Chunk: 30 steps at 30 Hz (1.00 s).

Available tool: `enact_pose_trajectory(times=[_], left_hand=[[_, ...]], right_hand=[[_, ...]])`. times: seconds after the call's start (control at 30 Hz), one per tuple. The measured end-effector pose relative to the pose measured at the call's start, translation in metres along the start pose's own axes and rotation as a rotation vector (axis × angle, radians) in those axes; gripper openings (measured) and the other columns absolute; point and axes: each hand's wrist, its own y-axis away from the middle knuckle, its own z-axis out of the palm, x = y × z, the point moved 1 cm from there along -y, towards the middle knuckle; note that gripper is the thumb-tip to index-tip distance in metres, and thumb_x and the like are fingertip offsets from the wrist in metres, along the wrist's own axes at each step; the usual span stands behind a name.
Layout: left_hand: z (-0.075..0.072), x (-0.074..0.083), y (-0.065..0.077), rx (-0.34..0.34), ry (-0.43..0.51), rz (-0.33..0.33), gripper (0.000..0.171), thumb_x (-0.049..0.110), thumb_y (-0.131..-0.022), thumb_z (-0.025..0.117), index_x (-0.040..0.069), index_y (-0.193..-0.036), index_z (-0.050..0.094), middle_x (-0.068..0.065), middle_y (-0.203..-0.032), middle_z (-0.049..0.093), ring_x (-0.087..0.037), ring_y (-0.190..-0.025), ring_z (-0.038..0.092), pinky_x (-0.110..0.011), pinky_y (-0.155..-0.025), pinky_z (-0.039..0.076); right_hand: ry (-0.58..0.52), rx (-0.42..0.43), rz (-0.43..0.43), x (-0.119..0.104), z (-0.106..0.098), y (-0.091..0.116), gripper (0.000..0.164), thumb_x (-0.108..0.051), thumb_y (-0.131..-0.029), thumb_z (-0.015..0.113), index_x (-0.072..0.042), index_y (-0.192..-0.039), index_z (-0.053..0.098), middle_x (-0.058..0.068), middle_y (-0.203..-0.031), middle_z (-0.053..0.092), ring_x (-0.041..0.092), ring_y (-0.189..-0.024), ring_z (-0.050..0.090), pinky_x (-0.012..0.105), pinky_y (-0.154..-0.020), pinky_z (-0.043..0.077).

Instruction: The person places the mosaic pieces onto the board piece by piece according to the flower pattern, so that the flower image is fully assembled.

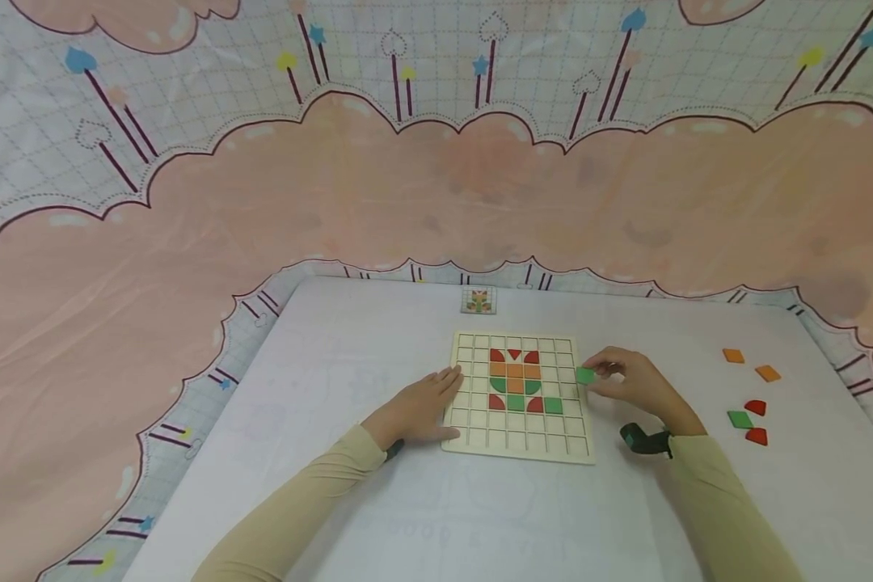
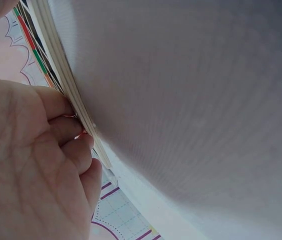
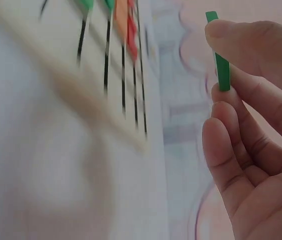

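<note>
While Left Hand [image 1: 416,408] Rests at Grid Board [image 1: 473,440], Right Hand [image 1: 636,384] Pinches Green Square [image 1: 585,375]

Where the work is laid out, the surface is a white table [image 1: 480,517]; behind and beside it hangs a peach-and-white printed cloth [image 1: 407,194] with scalloped clouds and stars.

Count: one board, bearing thirteen pieces: four red curved, one red triangle [image 1: 514,354], four orange squares [image 1: 515,370], two green curved and two green squares [image 1: 516,402]. Five loose pieces lie well to the right: two orange tiles [image 1: 768,373], one green tile [image 1: 740,419] and two red curved tiles [image 1: 757,436]. One small pattern card [image 1: 478,300] lies beyond the board's far edge.

The held square is at the board's right edge in the head view; the right wrist view shows it raised clear of the board. Seen edge-on there, its long edge runs nearly upright, top leaning left. The board's side edges run near to far; whether it has a longer axis cannot be told.

Right thumb and fingertips pinch the square; the remaining fingers are bent. Left fingers lie close together against the board's left edge, slightly bent, thumb spread toward the near corner.
</note>
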Motion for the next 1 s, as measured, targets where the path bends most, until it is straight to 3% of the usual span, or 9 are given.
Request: enact_pose_trajectory(times=[0.27, 0.6, 0.8, 1.0], left_hand=[[-0.001, -0.001, 0.0, -0.004, 0.008, -0.004, 0.09, 0.059, -0.089, 0.048, 0.003, -0.151, 0.013, -0.011, -0.159, 0.008, -0.022, -0.148, 0.01, -0.035, -0.121, 0.017], [-0.001, -0.001, 0.0, 0.0, -0.01, 0.005, 0.091, 0.06, -0.089, 0.047, 0.003, -0.151, 0.012, -0.011, -0.159, 0.008, -0.022, -0.148, 0.01, -0.035, -0.121, 0.017], [0.0, -0.001, 0.0, 0.006, -0.017, 0.009, 0.091, 0.061, -0.089, 0.046, 0.004, -0.151, 0.012, -0.01, -0.159, 0.008, -0.022, -0.148, 0.011, -0.035, -0.12, 0.018], [0.0, -0.001, 0.0, 0.014, -0.013, 0.016, 0.09, 0.06, -0.089, 0.047, 0.003, -0.151, 0.013, -0.01, -0.159, 0.01, -0.023, -0.147, 0.012, -0.035, -0.12, 0.019]], right_hand=[[-0.081, -0.087, -0.027, -0.035, 0.041, -0.026, 0.027, -0.01, -0.074, 0.078, -0.004, -0.099, 0.069, 0.006, -0.091, 0.064, 0.01, -0.08, 0.054, 0.023, -0.074, 0.052], [-0.102, -0.166, -0.072, -0.061, 0.08, -0.05, 0.024, -0.012, -0.074, 0.079, -0.005, -0.095, 0.069, 0.003, -0.086, 0.065, 0.009, -0.076, 0.057, 0.021, -0.069, 0.052], [-0.091, -0.206, -0.116, -0.071, 0.096, -0.059, 0.022, -0.01, -0.074, 0.079, -0.005, -0.093, 0.069, 0.003, -0.084, 0.065, 0.006, -0.073, 0.054, 0.017, -0.066, 0.05], [-0.049, -0.237, -0.085, -0.079, 0.104, -0.065, 0.021, -0.011, -0.073, 0.079, -0.006, -0.091, 0.07, 0.002, -0.081, 0.065, 0.005, -0.07, 0.052, 0.016, -0.063, 0.047]])
